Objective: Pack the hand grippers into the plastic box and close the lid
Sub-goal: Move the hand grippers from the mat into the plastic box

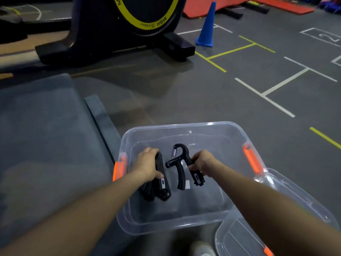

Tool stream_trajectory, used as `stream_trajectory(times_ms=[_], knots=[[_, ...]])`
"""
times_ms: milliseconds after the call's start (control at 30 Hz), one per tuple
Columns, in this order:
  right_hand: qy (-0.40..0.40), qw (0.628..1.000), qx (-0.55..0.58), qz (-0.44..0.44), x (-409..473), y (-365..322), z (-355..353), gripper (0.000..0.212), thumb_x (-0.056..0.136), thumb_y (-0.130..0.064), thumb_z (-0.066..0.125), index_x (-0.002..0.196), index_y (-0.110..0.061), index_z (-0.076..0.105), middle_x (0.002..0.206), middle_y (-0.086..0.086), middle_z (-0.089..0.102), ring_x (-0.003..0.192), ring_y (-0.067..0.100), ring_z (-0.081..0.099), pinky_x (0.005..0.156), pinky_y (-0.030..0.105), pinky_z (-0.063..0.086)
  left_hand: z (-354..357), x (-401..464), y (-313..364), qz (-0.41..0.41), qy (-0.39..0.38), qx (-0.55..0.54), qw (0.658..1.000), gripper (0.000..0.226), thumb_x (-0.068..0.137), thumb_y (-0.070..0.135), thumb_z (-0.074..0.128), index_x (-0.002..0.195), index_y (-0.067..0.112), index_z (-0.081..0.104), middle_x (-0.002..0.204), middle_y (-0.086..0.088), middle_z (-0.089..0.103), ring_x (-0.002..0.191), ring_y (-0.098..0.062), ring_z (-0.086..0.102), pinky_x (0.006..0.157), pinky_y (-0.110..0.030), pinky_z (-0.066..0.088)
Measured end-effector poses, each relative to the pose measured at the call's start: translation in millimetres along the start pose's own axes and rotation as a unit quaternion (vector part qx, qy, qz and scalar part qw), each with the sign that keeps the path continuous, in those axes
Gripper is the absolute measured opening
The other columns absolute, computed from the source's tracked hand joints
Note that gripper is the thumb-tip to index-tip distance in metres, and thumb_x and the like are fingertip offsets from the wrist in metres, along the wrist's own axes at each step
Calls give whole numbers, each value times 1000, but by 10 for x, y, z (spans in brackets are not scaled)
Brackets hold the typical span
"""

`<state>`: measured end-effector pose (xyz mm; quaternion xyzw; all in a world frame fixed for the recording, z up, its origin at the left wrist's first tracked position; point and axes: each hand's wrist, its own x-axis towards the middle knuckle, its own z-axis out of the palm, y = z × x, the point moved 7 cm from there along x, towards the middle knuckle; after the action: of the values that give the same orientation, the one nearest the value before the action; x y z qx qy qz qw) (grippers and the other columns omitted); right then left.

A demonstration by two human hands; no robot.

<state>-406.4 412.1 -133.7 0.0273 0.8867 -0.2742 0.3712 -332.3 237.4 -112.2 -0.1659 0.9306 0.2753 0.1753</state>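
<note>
A clear plastic box (217, 126) with orange side latches stands on the grey floor in front of me. Both of my hands reach inside it. My left hand (146, 165) grips a black hand gripper (162, 189) that lies along the box's left side, with more black handles bunched under it. My right hand (202, 161) holds one handle of a second black hand gripper (180, 163), whose spring and hooked top point away from me. The clear lid (239, 235) lies on the floor at the lower right, partly under my right forearm.
A grey padded mat (46, 135) lies to the left of the box. A black exercise machine with a yellow ring (114, 28) stands behind, with a blue cone (207, 26) to its right. Painted lines cross the floor on the right.
</note>
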Motion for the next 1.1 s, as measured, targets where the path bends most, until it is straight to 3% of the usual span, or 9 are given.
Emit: stream_trajectory(times_ms=[233,433,567,700,767,833,867,933,1100], knots=[[-20,998,29,44,316,241,289,30,82,-5,68,111,3,66,110,19,70,99,37,69,85,46,57,351,-2,-96,14,-43,47,998,111,66,32,83,151,17,13,158,2,10,146,-21,13,119,-35,21],[-39,997,41,53,465,319,416,28,83,-1,65,111,5,66,111,22,69,101,41,67,87,47,55,381,40,-96,30,-33,53,998,108,65,30,83,150,17,18,157,3,15,145,-19,16,119,-33,22],[-53,994,79,59,488,372,467,34,87,1,58,120,5,58,106,12,63,92,29,63,91,42,54,407,39,-122,20,-38,41,998,106,65,30,83,149,15,21,157,4,15,144,-19,18,118,-35,24],[-53,997,49,39,521,389,530,33,84,12,49,114,6,62,100,20,66,96,38,67,87,53,54,420,51,-94,20,-30,35,999,106,65,29,84,150,15,22,157,4,15,144,-19,18,118,-31,22],[-64,995,72,32,529,388,560,37,85,16,43,115,5,61,89,16,59,86,29,62,89,57,51,420,54,-87,20,-29,33,999,105,65,28,84,149,14,22,157,4,16,144,-19,18,117,-29,21],[-76,991,110,30,501,399,575,42,86,19,37,119,3,57,81,10,53,74,21,51,78,44,56,420,55,-90,20,-32,33,999,105,65,29,84,149,14,23,156,5,17,143,-19,19,117,-29,22],[-78,989,123,30,491,407,578,44,86,20,35,122,2,56,74,7,50,66,19,48,64,33,53,420,57,-94,19,-33,32,999,105,65,29,84,149,14,23,156,5,17,143,-19,19,117,-29,22],[-81,987,134,16,464,405,573,47,85,22,36,124,2,55,66,1,47,58,12,44,53,24,42,419,61,-98,16,-34,32,999,105,64,29,84,149,15,24,155,6,18,142,-19,20,117,-30,24],[-88,981,171,-16,392,282,549,59,86,23,34,135,-8,43,84,3,53,60,7,44,36,11,40,426,72,-113,15,-40,34,999,105,64,30,84,149,16,24,154,7,19,142,-19,21,116,-30,25]])
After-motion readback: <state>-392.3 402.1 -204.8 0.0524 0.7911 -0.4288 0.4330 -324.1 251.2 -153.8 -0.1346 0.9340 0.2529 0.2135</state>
